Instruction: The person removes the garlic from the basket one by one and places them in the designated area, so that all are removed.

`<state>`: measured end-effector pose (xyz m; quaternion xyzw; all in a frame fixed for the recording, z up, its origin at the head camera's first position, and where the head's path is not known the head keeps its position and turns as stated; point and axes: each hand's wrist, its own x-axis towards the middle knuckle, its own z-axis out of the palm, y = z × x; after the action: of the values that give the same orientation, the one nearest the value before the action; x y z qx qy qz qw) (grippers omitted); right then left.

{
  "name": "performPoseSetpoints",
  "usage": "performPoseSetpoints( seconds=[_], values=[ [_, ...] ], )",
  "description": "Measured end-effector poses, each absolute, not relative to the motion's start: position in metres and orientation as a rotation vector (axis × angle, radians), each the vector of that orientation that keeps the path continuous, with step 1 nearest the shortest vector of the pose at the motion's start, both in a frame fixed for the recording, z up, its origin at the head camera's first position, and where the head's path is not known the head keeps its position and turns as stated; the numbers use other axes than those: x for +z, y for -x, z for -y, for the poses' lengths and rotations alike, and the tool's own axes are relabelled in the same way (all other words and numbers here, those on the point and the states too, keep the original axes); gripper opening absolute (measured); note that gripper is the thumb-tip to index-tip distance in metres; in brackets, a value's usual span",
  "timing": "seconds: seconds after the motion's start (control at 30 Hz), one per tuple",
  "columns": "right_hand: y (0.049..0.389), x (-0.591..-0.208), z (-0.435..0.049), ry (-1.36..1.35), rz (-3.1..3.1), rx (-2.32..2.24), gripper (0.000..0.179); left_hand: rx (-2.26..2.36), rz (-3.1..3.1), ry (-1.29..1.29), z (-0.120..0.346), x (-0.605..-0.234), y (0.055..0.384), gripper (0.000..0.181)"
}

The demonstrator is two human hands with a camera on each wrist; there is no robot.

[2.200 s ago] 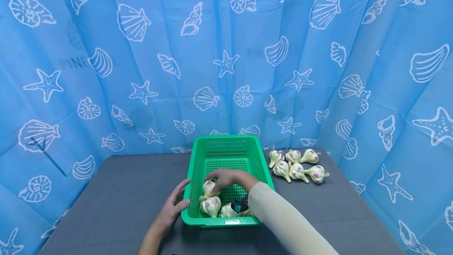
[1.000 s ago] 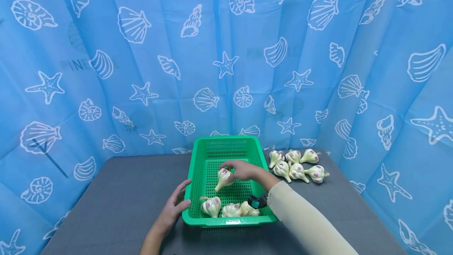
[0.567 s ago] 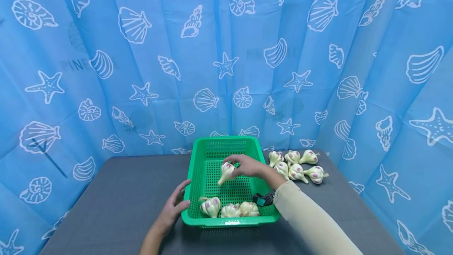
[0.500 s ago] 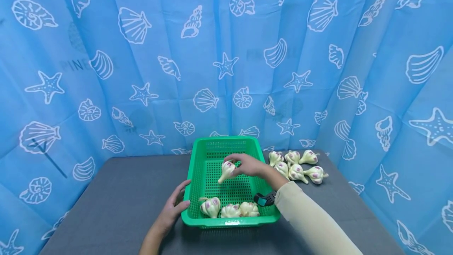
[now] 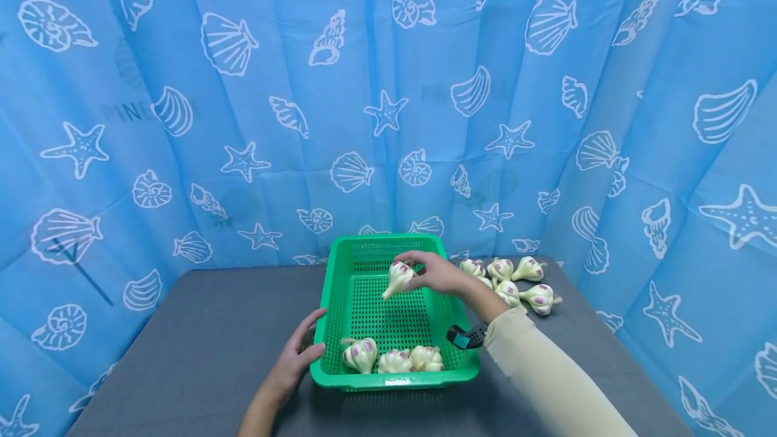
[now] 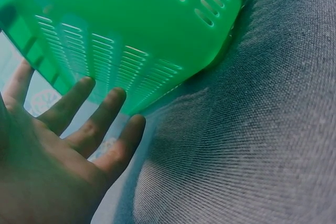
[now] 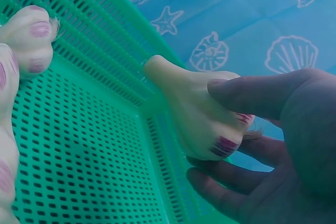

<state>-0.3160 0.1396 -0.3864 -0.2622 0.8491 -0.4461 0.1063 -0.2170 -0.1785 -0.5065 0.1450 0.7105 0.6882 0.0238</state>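
Observation:
My right hand [image 5: 438, 274] pinches a garlic bulb [image 5: 399, 278] between thumb and fingers, above the floor of the green plastic basket [image 5: 394, 379]. In the right wrist view the same garlic bulb [image 7: 197, 111] has its stem pointing away from the palm. Along the basket's near wall lie three more bulbs: a garlic bulb [image 5: 360, 355] at the left corner, another garlic bulb [image 5: 395, 361] beside it, and a third garlic bulb [image 5: 427, 358] to the right. My left hand [image 5: 293, 359] is at the basket's left side, its fingers [image 6: 102, 114] spread and fairly straight against the slotted wall.
Several garlic bulbs [image 5: 538, 298] lie grouped on the grey cloth-covered table [image 5: 224, 336], right of the basket; my right forearm partly covers some. A blue shell-patterned curtain [image 5: 243, 86] hangs behind. A black strap [image 5: 466, 337] circles my right wrist.
My right hand has picked a garlic bulb from the basket's left side and carried it up, away and to the right. The left hand stays at the rim.

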Motion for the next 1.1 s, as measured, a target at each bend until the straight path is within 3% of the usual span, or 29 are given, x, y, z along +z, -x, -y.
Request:
performPoseSetpoints(
  seconds=[0.53,1.1],
  values=[
    [0.317,-0.369,-0.169,0.689,-2.588,-1.426,0.058,2.135,-2.183,-0.453,0.179,-0.506,0.218,0.058],
    [0.311,-0.383,-0.199,0.595,-2.687,-1.511,0.056,2.142,-2.192,-0.427,0.177,-0.505,0.216,0.057]
  ],
)
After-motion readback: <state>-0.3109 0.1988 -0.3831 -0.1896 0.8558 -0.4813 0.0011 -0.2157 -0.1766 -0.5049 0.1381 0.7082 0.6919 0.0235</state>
